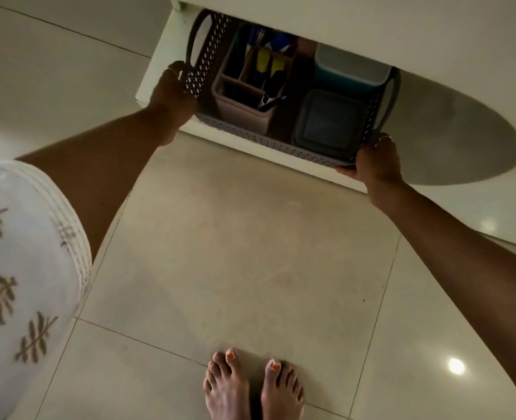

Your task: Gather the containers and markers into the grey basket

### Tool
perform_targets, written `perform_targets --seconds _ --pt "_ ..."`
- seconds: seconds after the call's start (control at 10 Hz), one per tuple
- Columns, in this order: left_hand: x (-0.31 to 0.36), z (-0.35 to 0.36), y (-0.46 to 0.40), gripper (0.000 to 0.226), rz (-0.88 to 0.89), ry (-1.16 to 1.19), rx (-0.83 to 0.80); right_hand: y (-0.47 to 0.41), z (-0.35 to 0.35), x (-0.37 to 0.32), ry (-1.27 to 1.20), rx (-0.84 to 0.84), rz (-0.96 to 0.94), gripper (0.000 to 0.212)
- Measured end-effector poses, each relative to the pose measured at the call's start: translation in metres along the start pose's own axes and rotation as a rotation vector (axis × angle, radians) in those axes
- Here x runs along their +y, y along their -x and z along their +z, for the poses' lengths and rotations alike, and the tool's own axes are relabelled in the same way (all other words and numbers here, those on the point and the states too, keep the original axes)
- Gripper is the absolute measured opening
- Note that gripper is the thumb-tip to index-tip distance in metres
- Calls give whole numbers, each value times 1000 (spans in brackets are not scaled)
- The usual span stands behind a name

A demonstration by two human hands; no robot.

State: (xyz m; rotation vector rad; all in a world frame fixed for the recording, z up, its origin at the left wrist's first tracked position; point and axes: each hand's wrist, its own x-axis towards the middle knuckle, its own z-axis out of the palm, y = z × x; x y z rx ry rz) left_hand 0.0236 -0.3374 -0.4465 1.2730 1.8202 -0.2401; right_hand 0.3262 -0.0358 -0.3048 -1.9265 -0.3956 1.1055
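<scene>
The grey perforated basket (269, 144) sits on a white lower shelf (159, 77), partly under the tabletop. Inside stands a pink divided holder (241, 110) with yellow, blue and black markers (269, 68). A teal container with a grey lid (350, 71) and a dark square-lidded container (329, 122) lie at the right. My left hand (172, 92) grips the basket's left end by its handle. My right hand (375, 160) grips the basket's right front corner. The basket's far side is hidden by the tabletop.
A white tabletop (372, 25) overhangs the shelf and casts a round shadow on its right. Pale floor tiles (235, 253) spread below, with my bare feet (250, 386) at the bottom. A white patterned garment (23, 283) fills the lower left.
</scene>
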Motion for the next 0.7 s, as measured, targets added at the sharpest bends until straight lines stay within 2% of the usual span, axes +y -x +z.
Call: perform_targets --seconds 0.1,0.2,0.3,0.4,0.5,0.6,0.7 --pt "-3 5 5 59 -123 -17 -109 21 -8 2 -3 -46 65 32" --pt "8 -9 30 71 -166 -271 -161 62 -25 12 205 -158 106 36" --pt "3 -22 14 62 -73 -298 37 103 -39 -7 499 -263 -40 32" --pt "41 -85 -9 83 270 -462 45 145 -53 -62 595 -360 -143 32" --pt "261 -333 19 78 641 -733 -41 191 -68 -125 655 -481 -278 60" --pt "379 -464 128 71 574 -844 -97 234 -86 -210 644 -413 -398 74" --pt "409 -503 196 71 712 -803 -6 272 -113 -283 542 -312 -486 75"
